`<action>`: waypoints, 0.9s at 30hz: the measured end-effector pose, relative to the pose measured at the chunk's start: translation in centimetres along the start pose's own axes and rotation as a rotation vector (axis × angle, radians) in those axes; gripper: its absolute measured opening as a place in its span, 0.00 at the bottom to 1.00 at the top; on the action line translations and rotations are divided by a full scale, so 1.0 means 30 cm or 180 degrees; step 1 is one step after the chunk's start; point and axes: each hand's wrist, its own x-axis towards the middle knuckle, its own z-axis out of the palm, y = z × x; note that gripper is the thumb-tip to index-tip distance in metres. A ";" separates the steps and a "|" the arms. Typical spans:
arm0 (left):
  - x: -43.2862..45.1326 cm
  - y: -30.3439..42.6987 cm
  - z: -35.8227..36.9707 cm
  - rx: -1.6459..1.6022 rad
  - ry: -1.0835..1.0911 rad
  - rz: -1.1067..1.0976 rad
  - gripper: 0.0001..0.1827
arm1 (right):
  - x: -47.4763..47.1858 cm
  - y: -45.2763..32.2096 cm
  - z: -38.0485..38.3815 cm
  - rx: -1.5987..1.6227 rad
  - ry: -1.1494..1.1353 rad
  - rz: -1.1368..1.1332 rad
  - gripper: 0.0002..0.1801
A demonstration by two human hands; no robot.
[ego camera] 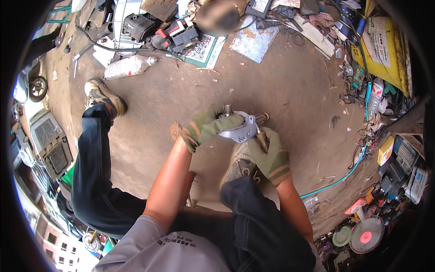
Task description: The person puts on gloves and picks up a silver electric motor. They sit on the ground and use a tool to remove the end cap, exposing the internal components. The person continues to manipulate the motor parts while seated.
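Observation:
My left hand (212, 125), in a green work glove, grips a grey metal gear housing (243, 131), seemingly from an angle grinder. A threaded spindle (228, 108) stands up from it beside my fingers. From the housing's right side sticks out a motor armature (261, 118) with a copper-coloured end. My right hand (271, 151), gloved too, is closed around the brown handle of a small tool (261, 139), probably a screwdriver. Its shaft meets the housing's right edge; the tip cannot be made out. Both hands are above my shoe (240, 161).
A plastic bottle (129, 67) lies on the ground at the upper left, near a metal sheet (255, 39) and scrap parts. Along the right run a teal hose (346, 175), a yellow sack (387, 54), loose scrap and a fan (366, 234). A person's dark-clad leg (42, 46) shows at the far left.

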 end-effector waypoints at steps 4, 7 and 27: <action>-0.001 -0.016 0.005 -0.0119 0.0155 -0.0051 0.16 | 0.020 -0.048 -0.102 -0.0177 -0.0242 -0.0834 0.22; -0.008 -0.008 0.010 -0.0176 0.0169 -0.0097 0.16 | 0.033 -0.132 -0.150 -0.0595 -0.0549 -0.1035 0.21; -0.050 0.064 0.044 -0.0501 0.0166 -0.0255 0.15 | 0.118 -0.274 -0.230 -0.1594 -0.1226 -0.1575 0.11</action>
